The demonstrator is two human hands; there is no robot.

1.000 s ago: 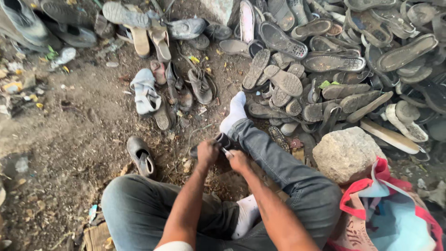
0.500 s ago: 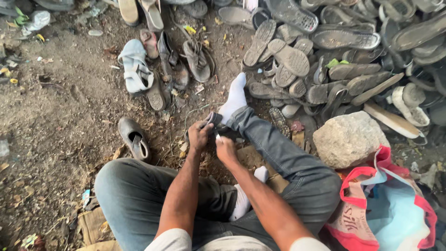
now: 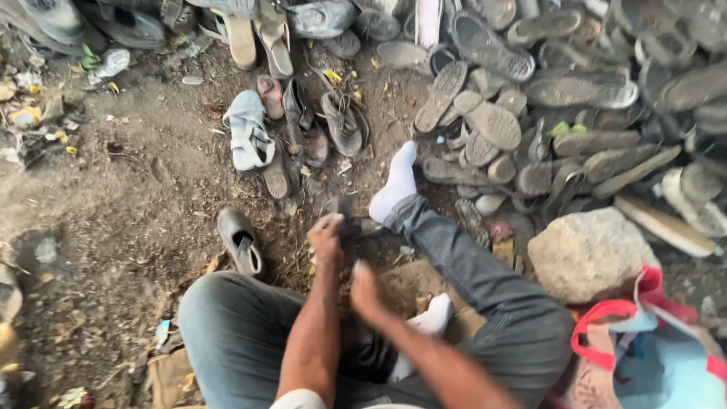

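A person seated on bare, littered dirt ground [image 3: 113,197] grips a small dark shoe piece [image 3: 344,216] in the left hand [image 3: 327,241], just beside a white-socked foot [image 3: 395,185]. The right hand [image 3: 365,291] hovers close behind, blurred, its grasp unclear. A heap of worn grey shoe soles [image 3: 545,98] and a pale rock [image 3: 591,254] lie nearby.

Motion blur smears the left hand [image 3: 327,236] and right hand [image 3: 366,288]; the dark object [image 3: 344,216] the left hand grips is perhaps a shoe part. The bag [image 3: 659,356] is cut off at the frame's corner.
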